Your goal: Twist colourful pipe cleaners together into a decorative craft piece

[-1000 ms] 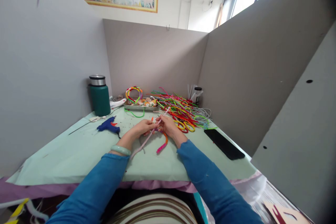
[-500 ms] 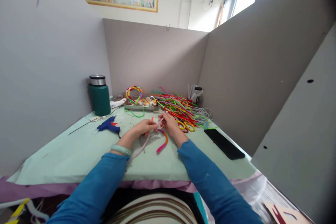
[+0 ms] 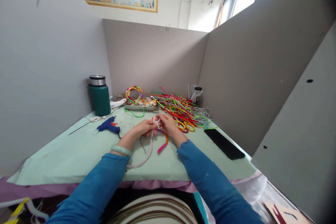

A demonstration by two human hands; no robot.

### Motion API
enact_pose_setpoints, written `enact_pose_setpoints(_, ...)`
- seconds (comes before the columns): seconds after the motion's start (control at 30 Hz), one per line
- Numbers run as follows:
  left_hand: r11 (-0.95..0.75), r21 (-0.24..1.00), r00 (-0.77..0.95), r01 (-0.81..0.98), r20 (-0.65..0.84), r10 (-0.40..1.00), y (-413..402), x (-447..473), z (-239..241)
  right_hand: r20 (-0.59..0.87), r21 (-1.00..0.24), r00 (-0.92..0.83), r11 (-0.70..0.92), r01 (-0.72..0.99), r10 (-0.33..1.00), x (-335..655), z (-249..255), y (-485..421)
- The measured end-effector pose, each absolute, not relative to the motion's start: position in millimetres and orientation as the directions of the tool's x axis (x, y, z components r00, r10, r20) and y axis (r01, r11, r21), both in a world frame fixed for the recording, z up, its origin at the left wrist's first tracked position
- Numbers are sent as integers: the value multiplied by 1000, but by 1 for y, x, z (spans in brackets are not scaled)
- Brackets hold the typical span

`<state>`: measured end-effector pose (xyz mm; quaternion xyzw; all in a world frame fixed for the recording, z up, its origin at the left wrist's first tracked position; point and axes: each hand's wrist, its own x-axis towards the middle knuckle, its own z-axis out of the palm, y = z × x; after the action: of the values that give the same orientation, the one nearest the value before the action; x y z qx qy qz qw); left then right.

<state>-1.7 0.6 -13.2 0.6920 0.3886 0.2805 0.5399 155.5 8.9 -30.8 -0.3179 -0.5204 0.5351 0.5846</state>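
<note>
Close together over the table's middle, my left hand (image 3: pixel 145 127) and my right hand (image 3: pixel 168 124) are both closed in a pinch on a pale pink pipe cleaner (image 3: pixel 150 148). Its long tail hangs below my left hand and curves across the cloth towards my left sleeve. A curved band wrapped in orange, purple and pink pipe cleaner (image 3: pixel 165 143) passes under the fingers, its pink end pointing down towards me. My fingers partly hide where the pale strand meets the band. A thin grey strand (image 3: pixel 142 146) lies beside my left hand.
A blue glue gun (image 3: pixel 109 125) and green bottle (image 3: pixel 99 96) are on the left. Behind my hands stand a metal tray (image 3: pixel 140 107), a colourful ring (image 3: pixel 133 94) and a heap of pipe cleaners (image 3: pixel 181 106). Yellow-handled scissors (image 3: pixel 189 126) and a black phone (image 3: pixel 224 143) lie right.
My right hand has moved slightly left, closer to my left hand. The pale pink strand's tail now bows outward in a rounder curve.
</note>
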Motion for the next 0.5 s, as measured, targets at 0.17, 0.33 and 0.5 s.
enact_pose_setpoints(0.17, -115, 965, 503, 236, -20, 864, 4, -1, -17, 306, -925, -113, 267, -272, 945, 158, -29, 8)
enact_pose_setpoints(0.33, -185, 947, 312, 262, 98, 945, 9, -2, -15, 538, -781, -37, 515, 354, 842, 163, -30, 5)
enact_pose_setpoints(0.5, -238, 944, 244, 226, 182, 953, 9, -2, -12, 574, -500, -200, 533, 683, 794, 157, -38, 3)
